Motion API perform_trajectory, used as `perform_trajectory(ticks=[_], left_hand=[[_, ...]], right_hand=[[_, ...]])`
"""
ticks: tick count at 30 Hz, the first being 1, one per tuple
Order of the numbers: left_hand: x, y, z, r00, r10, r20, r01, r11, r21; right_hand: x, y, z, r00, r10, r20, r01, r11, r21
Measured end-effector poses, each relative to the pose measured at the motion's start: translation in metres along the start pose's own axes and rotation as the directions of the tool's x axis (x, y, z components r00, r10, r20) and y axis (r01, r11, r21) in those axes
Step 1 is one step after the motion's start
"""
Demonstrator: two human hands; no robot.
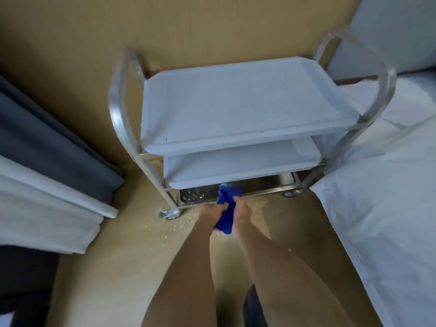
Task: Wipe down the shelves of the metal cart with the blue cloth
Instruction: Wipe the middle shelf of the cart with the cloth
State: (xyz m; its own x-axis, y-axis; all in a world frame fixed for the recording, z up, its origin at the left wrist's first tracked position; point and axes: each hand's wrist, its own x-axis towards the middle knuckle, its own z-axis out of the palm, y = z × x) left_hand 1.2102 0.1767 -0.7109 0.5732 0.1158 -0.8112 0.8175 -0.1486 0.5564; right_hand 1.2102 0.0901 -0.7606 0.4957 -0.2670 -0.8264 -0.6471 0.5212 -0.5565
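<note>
Both hands, the left hand (213, 210) and the right hand (243, 210), grip a bunched blue cloth (227, 208) at the front edge of the bottom shelf (266, 182) of a three-tier metal cart (122, 97), with pale crumbs (174, 224) scattered on the tan floor (118, 267) beside its front-left caster (170, 213).

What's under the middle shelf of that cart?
The bottom shelf, bare metal with pale crumbs near its left end. The middle shelf hides its back part, and the blue cloth covers some.
</note>
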Motion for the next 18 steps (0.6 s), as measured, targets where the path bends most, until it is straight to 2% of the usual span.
perform_trajectory(ticks=[3, 6, 8, 10, 12, 14, 16, 17, 18], left_hand=[[-0.065, 0.022, -0.013, 0.996, -0.056, -0.069, 0.062, 0.995, 0.083], [-0.154, 0.046, -0.018, 0.987, -0.020, -0.157, 0.056, 0.971, 0.233], [-0.211, 0.055, -0.020, 0.962, 0.080, -0.262, 0.037, 0.910, 0.412], [-0.262, 0.057, -0.022, 0.920, 0.167, -0.356, 0.033, 0.870, 0.492], [-0.305, 0.068, -0.025, 0.898, 0.160, -0.410, 0.036, 0.902, 0.431], [-0.330, 0.082, -0.029, 0.898, 0.070, -0.435, 0.075, 0.949, 0.306], [-0.348, 0.097, -0.032, 0.905, -0.012, -0.425, 0.096, 0.980, 0.177], [-0.355, 0.105, -0.032, 0.905, -0.041, -0.423, 0.098, 0.988, 0.116], [-0.360, 0.112, -0.032, 0.909, -0.052, -0.414, 0.087, 0.994, 0.068]], right_hand=[[-0.075, -0.025, -0.011, 0.993, 0.114, -0.002, -0.114, 0.993, 0.009], [-0.151, -0.051, -0.029, 0.993, 0.117, -0.015, -0.117, 0.986, -0.122], [-0.199, -0.066, -0.044, 0.997, 0.062, -0.036, -0.070, 0.939, -0.336], [-0.246, -0.079, -0.062, 1.000, -0.017, -0.006, 0.011, 0.820, -0.573], [-0.291, -0.092, -0.078, 0.995, -0.060, 0.079, 0.099, 0.640, -0.762], [-0.332, -0.106, -0.087, 0.985, -0.064, 0.163, 0.169, 0.591, -0.789], [-0.365, -0.122, -0.091, 0.985, -0.070, 0.155, 0.164, 0.620, -0.767], [-0.380, -0.130, -0.093, 0.994, -0.023, 0.106, 0.094, 0.673, -0.733], [-0.388, -0.135, -0.095, 0.993, 0.093, 0.073, -0.022, 0.753, -0.657]])
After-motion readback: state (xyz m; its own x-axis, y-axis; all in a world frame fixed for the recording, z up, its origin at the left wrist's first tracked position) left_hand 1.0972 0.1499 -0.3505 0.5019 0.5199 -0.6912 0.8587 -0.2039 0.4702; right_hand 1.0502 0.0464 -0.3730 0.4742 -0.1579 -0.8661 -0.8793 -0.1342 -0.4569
